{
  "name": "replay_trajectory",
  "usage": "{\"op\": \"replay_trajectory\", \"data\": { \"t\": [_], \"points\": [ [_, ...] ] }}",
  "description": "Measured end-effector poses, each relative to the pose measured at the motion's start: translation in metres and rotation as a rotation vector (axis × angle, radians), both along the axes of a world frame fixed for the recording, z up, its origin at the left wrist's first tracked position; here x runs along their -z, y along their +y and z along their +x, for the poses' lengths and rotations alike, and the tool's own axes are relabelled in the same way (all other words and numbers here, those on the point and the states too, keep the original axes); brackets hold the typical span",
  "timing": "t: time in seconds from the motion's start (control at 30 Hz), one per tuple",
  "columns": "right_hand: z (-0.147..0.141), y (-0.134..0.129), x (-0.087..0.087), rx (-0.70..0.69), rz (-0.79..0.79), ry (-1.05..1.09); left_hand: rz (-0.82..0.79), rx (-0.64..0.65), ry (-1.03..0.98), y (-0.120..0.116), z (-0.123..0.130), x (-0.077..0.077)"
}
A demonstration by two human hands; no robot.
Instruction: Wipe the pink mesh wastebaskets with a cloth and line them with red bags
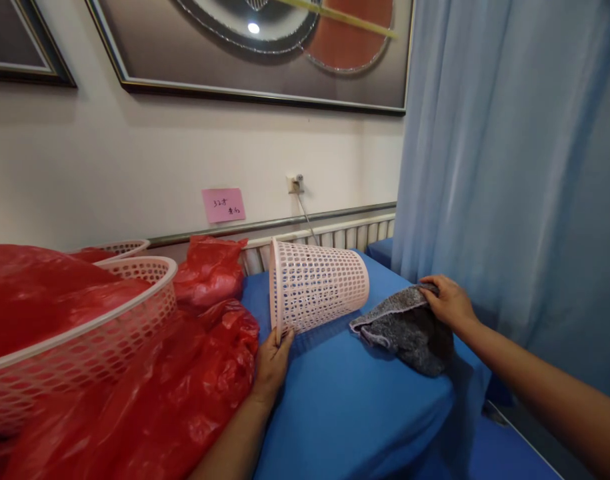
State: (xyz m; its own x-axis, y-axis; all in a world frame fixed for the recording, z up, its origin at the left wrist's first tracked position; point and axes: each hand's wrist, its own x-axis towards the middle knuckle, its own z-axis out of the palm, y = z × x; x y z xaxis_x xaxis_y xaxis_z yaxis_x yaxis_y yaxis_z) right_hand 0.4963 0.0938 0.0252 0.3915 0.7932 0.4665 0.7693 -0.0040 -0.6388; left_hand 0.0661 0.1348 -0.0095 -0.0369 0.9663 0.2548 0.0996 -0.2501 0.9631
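Blue-covered table (pixel 345 407) filled the view, heaped red plastic bags (pixel 149 400) on its left. Pink perforated plastic basket (pixel 317 285) lay tipped on its side mid-table. Grey woven cloth (pixel 405 327) sat just right of it. My left hand (pixel 271 363) gripped the basket's rim; my right hand (pixel 447 301) pressed flat, fingers loosely curled, on the cloth.

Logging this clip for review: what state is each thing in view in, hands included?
Pink basket: on its side, empty, rim held by the left hand.
Grey cloth: crumpled on the blue table, under the right hand.
Left hand: gripping the rim.
Right hand: on the cloth.
Red bags: heaped at left.
Big basket: lined red.
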Motion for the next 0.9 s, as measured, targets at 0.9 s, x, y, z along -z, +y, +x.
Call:
{"op": "replay_trajectory", "data": {
  "t": [0.9],
  "points": [
    [-0.039, -0.043, -0.009, -0.063, -0.361, -0.130, 0.028, 0.051, 0.004, 0.002, -0.005, 0.007]
  ]
}}
